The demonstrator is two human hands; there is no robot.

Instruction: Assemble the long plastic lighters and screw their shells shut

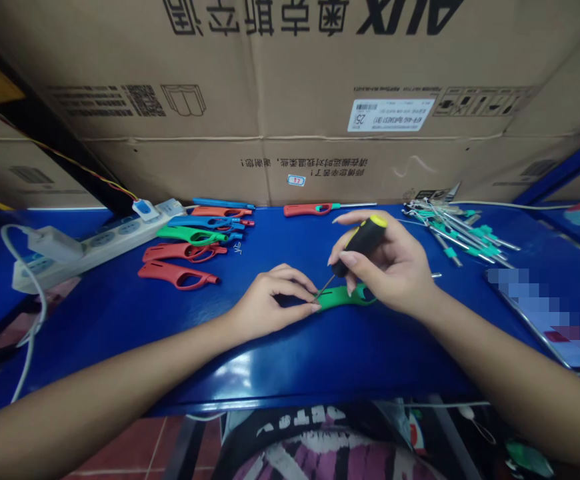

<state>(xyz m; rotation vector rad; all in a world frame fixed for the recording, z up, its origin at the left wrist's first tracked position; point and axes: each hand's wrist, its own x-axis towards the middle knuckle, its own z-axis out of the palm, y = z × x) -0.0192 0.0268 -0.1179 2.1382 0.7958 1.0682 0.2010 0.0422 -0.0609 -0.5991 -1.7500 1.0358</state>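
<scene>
A green lighter body [339, 297] lies on the blue table, its metal rod partly hidden behind my right hand. My left hand [275, 300] pinches the left end of this body between thumb and fingers. Wrapped round a black and yellow screwdriver [360, 245] are the fingers of my right hand [395, 267]. The screwdriver tilts down to the left, and its tip meets the green body close to my left fingertips. Whether a screw sits under the tip is too small to tell.
Red, green, blue and orange handles [157, 272] lie at left beside a power strip [120, 230]. A red lighter [307, 209] rests at the back. Metal rods [463, 230] pile at right, near a phone-like device [540, 320]. A cardboard box [270, 80] stands behind.
</scene>
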